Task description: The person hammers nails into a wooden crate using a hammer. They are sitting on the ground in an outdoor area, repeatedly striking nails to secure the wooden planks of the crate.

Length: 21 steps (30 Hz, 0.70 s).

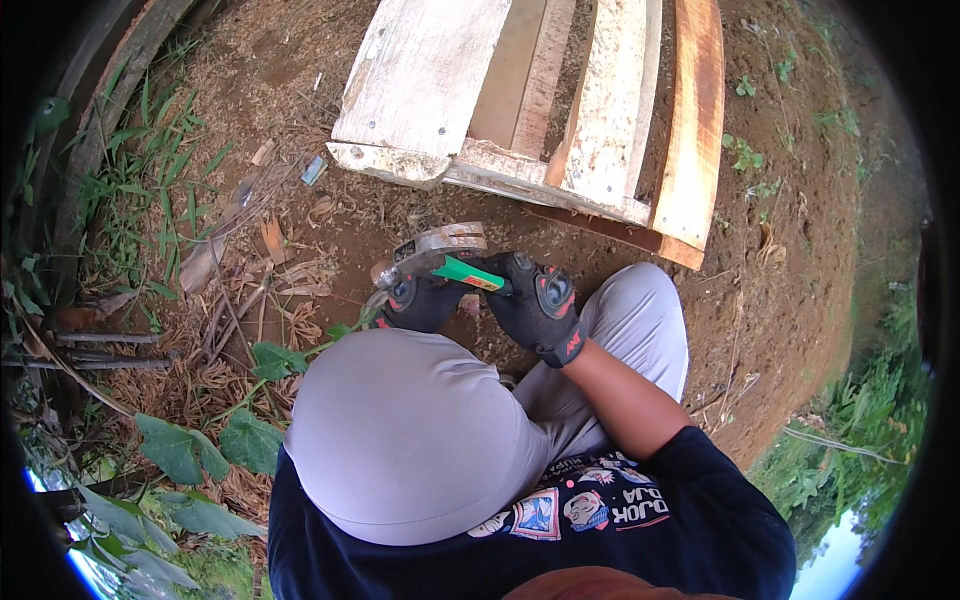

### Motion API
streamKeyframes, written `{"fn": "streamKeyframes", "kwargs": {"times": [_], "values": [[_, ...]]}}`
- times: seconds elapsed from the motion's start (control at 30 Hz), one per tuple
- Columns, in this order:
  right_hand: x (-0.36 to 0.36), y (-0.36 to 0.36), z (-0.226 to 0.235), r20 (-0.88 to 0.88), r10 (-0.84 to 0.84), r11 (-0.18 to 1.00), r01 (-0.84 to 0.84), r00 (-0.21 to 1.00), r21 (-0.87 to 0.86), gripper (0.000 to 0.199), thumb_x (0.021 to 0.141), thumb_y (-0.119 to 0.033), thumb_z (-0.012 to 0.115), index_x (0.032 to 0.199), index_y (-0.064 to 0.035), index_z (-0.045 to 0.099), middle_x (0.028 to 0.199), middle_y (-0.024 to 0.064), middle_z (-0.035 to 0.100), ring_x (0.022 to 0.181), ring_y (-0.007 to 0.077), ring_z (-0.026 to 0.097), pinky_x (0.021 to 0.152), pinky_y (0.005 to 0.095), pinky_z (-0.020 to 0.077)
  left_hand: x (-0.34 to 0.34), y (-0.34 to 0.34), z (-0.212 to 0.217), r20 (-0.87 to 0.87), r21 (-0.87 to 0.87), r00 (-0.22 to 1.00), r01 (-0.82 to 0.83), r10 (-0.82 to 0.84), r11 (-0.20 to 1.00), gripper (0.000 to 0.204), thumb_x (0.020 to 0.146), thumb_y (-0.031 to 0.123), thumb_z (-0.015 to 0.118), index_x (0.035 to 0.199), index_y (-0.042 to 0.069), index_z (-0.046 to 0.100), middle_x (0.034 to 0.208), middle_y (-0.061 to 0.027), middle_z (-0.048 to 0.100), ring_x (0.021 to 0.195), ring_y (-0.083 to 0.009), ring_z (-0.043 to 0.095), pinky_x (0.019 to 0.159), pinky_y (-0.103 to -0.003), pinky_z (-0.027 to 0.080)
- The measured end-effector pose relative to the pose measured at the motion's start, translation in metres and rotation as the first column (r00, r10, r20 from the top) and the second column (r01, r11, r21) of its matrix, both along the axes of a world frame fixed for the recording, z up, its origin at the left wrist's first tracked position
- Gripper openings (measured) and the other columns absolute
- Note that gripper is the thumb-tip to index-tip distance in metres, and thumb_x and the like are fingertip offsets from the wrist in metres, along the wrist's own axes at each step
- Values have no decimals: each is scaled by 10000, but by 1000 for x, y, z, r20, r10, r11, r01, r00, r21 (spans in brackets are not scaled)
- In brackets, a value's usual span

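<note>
A claw hammer with a green handle [470, 272] and a worn metal head is in front of my knees. My right hand [535, 300], in a black glove with red marks, is wrapped round its handle. My left hand [420, 303], gloved the same way, is just behind and below the hammer head. My raised left knee and the hammer cover much of it, so its fingers do not show clearly. Beyond both hands lies a wooden slatted frame [420, 75], with pale boards nailed across it and gaps between the slats.
Brown soil [780, 260] with wood chips surrounds the frame. Dry leaves and sticks [240, 300] litter the ground at left. Broad green leaves [250, 440] reach in beside my left leg. A small bluish scrap [314, 170] lies left of the frame. Weathered timber [110, 100] runs along the far left.
</note>
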State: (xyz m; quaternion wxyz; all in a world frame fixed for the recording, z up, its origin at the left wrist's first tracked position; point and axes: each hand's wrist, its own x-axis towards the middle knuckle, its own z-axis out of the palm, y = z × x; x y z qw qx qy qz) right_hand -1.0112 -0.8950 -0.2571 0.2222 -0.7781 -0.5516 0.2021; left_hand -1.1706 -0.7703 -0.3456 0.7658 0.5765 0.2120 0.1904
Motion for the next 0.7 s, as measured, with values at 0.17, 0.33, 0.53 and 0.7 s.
{"fn": "streamKeyframes", "kwargs": {"times": [0.17,0.33,0.53,0.7], "values": [[11,-15,34,-175,-154,981,129,973,-146,472,952,-385,800,1325,-124,675,1052,152,768,878,323,775,765,429,597,17,13,3,16,488,1000,-18,12,873,396,931,94,768,1326,95,738,1180,-118,759,1049,-272,712,925,-409,572],[39,-67,83,-138,-3,971,-30,990,-235,393,991,-301,742,1328,-112,673,1044,159,757,859,362,746,734,460,565,41,43,51,-181,616,983,131,-22,777,308,920,139,761,1226,121,784,1030,-145,770,931,-283,746,854,-403,592],[35,-108,95,-101,-12,969,-13,995,-246,346,1040,-215,656,1341,-45,647,968,176,729,821,378,716,709,476,536,93,50,68,-152,399,984,-28,97,916,223,931,150,812,1139,69,813,1073,-110,803,950,-211,755,835,-377,584],[32,-113,75,-451,-308,919,139,838,-369,332,1080,-215,609,1354,-26,619,810,65,649,635,179,626,588,351,488,124,38,23,135,697,922,-348,362,627,375,955,60,713,1319,139,749,1287,-126,718,1163,-344,688,995,-485,531]]}}
